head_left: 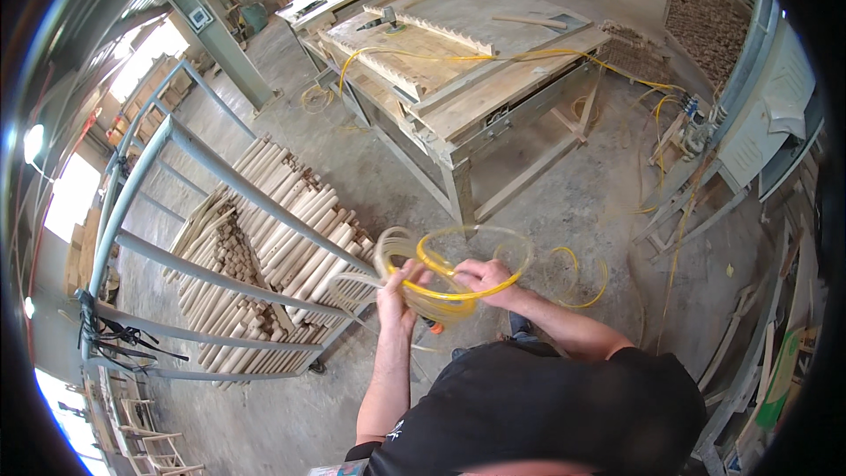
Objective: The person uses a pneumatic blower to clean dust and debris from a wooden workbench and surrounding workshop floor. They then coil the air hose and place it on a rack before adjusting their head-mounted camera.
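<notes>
At the centre of the frame, a worker's left hand (401, 293) gripped a translucent yellow plastic hose (467, 294) while the right hand (490, 279) pinched it, apparently keeping its loops gathered, above a grey concrete workshop floor (264, 423) with pale round wooden rods (295, 234) stacked at left.

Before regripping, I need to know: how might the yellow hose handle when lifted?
The yellow hose is probably bendy but springy: its loops bow open by the left hand and right hand. It looks light, being slender. Its glossy sheen suggests it might slip.
</notes>
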A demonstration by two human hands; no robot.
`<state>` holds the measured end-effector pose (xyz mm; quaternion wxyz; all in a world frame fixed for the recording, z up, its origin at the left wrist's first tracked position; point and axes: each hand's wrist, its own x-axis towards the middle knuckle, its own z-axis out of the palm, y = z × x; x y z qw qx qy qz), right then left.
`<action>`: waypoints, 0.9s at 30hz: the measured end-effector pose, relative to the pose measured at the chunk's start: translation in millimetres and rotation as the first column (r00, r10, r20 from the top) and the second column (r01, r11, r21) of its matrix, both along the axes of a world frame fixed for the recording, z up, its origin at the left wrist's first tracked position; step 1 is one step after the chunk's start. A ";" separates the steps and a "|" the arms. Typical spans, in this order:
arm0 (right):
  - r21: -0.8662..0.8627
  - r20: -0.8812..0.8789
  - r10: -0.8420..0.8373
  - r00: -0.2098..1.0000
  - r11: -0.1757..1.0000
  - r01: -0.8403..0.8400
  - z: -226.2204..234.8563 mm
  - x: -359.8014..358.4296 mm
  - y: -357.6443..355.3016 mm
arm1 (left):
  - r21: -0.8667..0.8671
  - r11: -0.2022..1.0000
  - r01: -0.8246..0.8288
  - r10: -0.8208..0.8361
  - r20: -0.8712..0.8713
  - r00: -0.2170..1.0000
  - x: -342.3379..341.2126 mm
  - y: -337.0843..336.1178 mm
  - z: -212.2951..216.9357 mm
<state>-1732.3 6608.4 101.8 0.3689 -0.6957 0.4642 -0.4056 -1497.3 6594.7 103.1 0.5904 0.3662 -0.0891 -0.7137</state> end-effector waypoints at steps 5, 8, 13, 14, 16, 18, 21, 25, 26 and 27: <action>0.140 0.083 0.204 0.975 0.967 -0.214 21.0 14.8 6.8 | -0.017 1.000 -0.002 0.000 -0.164 0.987 -30.5 5.7 7.3; -0.062 0.107 0.219 0.970 0.975 -0.214 14.1 -3.4 11.8 | -0.093 0.994 -0.056 0.056 -0.009 0.998 -43.0 7.5 54.0; 0.149 -0.351 0.280 0.894 0.959 -0.242 -73.0 -75.2 37.8 | -0.322 0.945 0.056 -0.025 0.099 0.995 -12.6 2.1 131.8; 0.006 -0.354 0.204 0.913 0.976 -0.216 -123.2 -92.2 44.1 | -0.363 0.928 0.085 -0.026 0.165 0.986 -11.2 4.7 153.0; 0.028 -0.370 0.151 0.917 0.988 -0.152 -185.0 -123.3 55.0 | -0.394 0.902 0.177 -0.094 0.221 0.971 3.1 6.7 187.0; 0.086 -0.416 0.107 0.903 0.993 -0.079 -212.5 -147.2 58.4 | -0.369 0.917 0.150 -0.010 0.354 0.935 17.4 15.1 213.9; 0.191 -0.607 0.098 0.789 0.981 0.026 -230.6 -178.2 63.6 | -0.437 0.872 0.223 -0.041 0.388 0.921 42.2 23.0 251.7; 0.270 -0.905 0.266 0.332 0.962 -0.033 -233.6 -215.5 51.9 | -0.513 0.724 0.461 -0.092 0.591 0.802 87.3 45.4 302.6; 0.233 -0.950 0.245 0.193 0.969 -0.084 -252.5 -236.4 46.9 | -0.523 0.681 0.512 -0.045 0.668 0.742 99.2 50.4 310.6; 0.298 -0.949 0.306 0.080 0.950 -0.096 -256.8 -246.5 38.5 | -0.524 0.703 0.481 0.024 0.694 0.720 102.4 57.4 313.9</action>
